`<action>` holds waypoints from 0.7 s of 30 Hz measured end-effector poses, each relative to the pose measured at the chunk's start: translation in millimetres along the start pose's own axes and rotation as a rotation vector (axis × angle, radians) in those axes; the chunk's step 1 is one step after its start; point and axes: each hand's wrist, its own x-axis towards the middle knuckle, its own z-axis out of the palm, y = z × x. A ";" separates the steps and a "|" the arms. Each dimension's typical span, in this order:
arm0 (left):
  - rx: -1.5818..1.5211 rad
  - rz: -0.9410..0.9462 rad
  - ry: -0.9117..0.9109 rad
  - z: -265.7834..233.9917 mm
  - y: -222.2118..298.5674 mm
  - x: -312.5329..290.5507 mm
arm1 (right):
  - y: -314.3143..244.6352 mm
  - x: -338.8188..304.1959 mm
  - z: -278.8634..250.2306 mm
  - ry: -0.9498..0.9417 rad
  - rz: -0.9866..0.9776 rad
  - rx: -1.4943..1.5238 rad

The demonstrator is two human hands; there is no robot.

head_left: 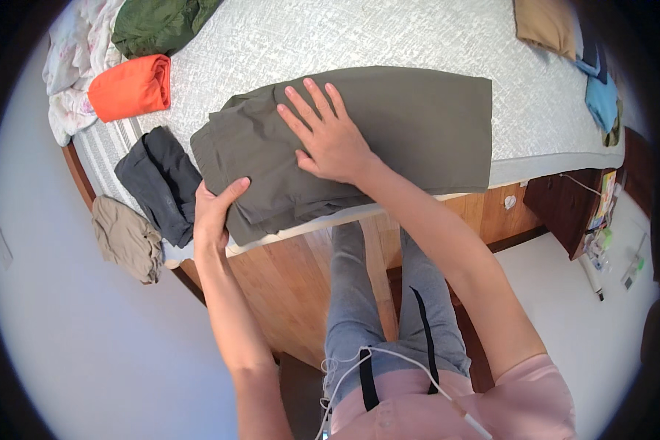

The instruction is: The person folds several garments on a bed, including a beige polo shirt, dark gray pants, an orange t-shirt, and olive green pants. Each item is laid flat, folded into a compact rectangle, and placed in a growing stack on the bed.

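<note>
A folded pair of olive-grey shorts [418,125] lies across the near side of the bed, its elastic waistband toward the left. My right hand [330,139] rests flat on the upper part of the cloth with fingers spread, holding nothing. At the near left corner, my left hand [216,209] grips the waistband edge, thumb on top; its other fingers are mostly hidden. Some creases run through the fabric between the two hands. Just left of my left hand lies a folded dark grey garment [158,180].
A beige garment [128,235] hangs over the bed's left corner. Beyond it are folded orange cloth [130,88], a dark green garment [158,26] and patterned white fabric [73,73]. Tan cloth [546,29] and blue cloth [601,103] lie far right. A white cable [411,359] hangs before me.
</note>
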 end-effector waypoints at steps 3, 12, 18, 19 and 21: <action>-0.002 0.076 0.009 17.5 11.4 -17.5 | -12.0 -2.2 7.7 0.050 0.067 0.023; 0.455 0.384 0.112 112.7 20.5 -31.2 | -31.6 -49.7 -12.1 -0.272 0.096 -0.152; 0.927 0.352 0.286 186.5 -7.0 -41.3 | -33.7 -105.9 -23.9 -0.335 0.192 0.102; 0.985 0.400 0.303 199.2 -14.5 -41.7 | -33.3 -111.0 -24.2 -0.452 0.027 -0.461; 1.104 0.491 0.328 219.0 -27.1 -34.9 | -23.9 -123.4 -32.7 -0.282 0.123 -0.044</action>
